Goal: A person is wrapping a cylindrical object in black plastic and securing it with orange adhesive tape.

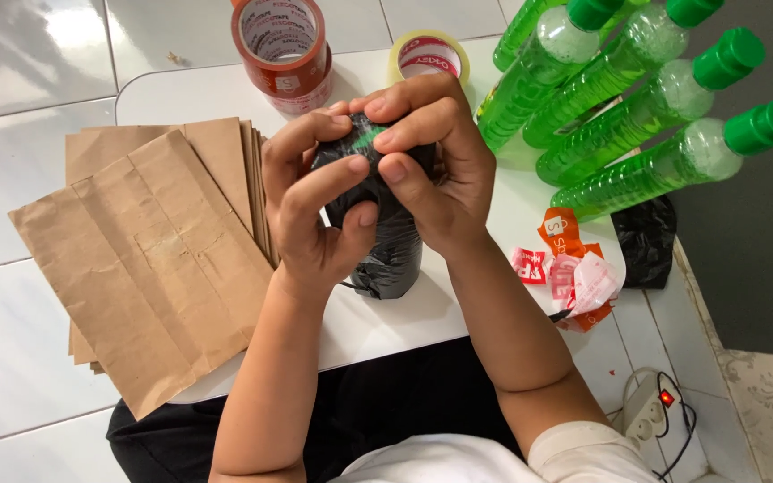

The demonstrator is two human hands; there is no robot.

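1. The left hand (315,210) and the right hand (431,161) are pressed together at centre frame, both clamped on the top of a bottle wrapped in black plastic film (386,241).
2. The fingertips of both hands pinch the black film at the upper end of the wrapped bottle; a small patch of green shows between them.
3. The lower end of the wrapped bottle is just above the white tabletop (386,317); whether it touches cannot be told.
4. A stack of flat brown paper bags (149,259) lies on the left part of the tabletop, overhanging its near and left edges.
5. A roll of red-printed packing tape (284,54) stands at the top centre of the frame, with a roll of yellow-rimmed tape (429,55) just to its right.
6. Four clear plastic bottles of green liquid with green caps (637,125) lie side by side at the upper right, caps pointing to the upper right corner.
7. Crumpled red and white tape scraps (570,268) rest near the right edge of the tabletop, beside a piece of folded black plastic (646,241).
8. A white power strip with a lit red switch (650,407) sits on the tiled floor (11,54) at the lower right.
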